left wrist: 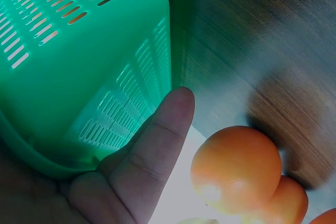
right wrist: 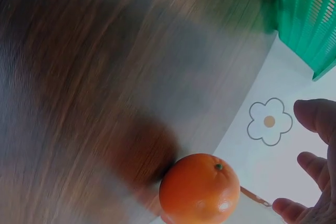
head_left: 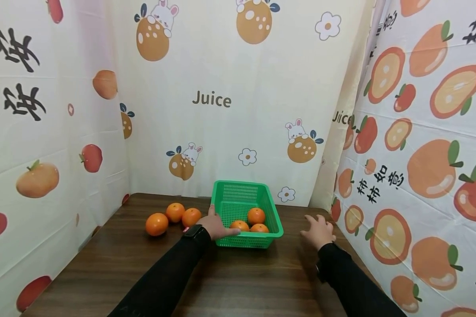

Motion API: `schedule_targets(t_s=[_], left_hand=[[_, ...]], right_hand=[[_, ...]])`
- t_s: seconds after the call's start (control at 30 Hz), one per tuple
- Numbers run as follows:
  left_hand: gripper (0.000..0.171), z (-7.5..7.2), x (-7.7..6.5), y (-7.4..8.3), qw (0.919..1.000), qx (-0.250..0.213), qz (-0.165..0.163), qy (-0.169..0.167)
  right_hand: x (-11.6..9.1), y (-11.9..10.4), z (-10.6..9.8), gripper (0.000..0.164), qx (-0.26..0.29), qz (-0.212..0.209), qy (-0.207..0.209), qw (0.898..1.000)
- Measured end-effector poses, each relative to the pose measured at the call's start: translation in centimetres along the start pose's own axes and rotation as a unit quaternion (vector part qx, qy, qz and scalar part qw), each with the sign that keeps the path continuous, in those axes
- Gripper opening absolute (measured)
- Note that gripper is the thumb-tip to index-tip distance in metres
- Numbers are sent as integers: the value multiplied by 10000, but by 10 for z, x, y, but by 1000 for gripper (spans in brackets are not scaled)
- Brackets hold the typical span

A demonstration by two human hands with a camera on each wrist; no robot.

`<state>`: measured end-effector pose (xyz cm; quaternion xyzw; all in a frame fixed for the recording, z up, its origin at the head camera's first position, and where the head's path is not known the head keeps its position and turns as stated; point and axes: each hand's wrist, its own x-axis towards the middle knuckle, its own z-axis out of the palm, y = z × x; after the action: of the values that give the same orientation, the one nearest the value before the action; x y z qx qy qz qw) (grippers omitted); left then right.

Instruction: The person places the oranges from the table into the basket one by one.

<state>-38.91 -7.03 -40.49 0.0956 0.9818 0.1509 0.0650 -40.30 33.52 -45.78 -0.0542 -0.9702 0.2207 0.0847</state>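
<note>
Right hand (head_left: 319,231): holding nothing, fingers spread and slightly bent, near an orange (right wrist: 199,190) on the table (head_left: 254,281). Left hand (head_left: 215,225)'s spread too, just touching the green basket (head_left: 254,242) at its near-left corner. Three oranges inside, three loose oranges (head_left: 176,212) to its left, "Juice" curtain (head_left: 222,136) behind.

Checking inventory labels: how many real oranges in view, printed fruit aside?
7: three oranges on the table left of the green basket, three inside it, one orange near the right hand, seen only in the right wrist view. The basket's front wall may hide more.
</note>
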Motion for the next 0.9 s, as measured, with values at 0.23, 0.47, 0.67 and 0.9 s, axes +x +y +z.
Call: schedule_targets(t_s=[0.23, 0.47, 0.67, 0.9], left_hand=[[111, -4, -3, 1, 10000, -85, 21, 24], [112, 5, 3, 0, 10000, -23, 3, 28], [108, 6, 0, 3, 9999, -30, 88, 43], [108, 2, 1, 1, 9999, -96, 38, 65]], right_hand=[[8, -1, -2, 68, -156, 63, -152, 9997], [12, 7, -2, 69, -154, 100, -327, 9993], [11, 17, 3, 71, -177, 223, -551, 9981], [13, 16, 2, 73, -311, 188, -614, 9975]])
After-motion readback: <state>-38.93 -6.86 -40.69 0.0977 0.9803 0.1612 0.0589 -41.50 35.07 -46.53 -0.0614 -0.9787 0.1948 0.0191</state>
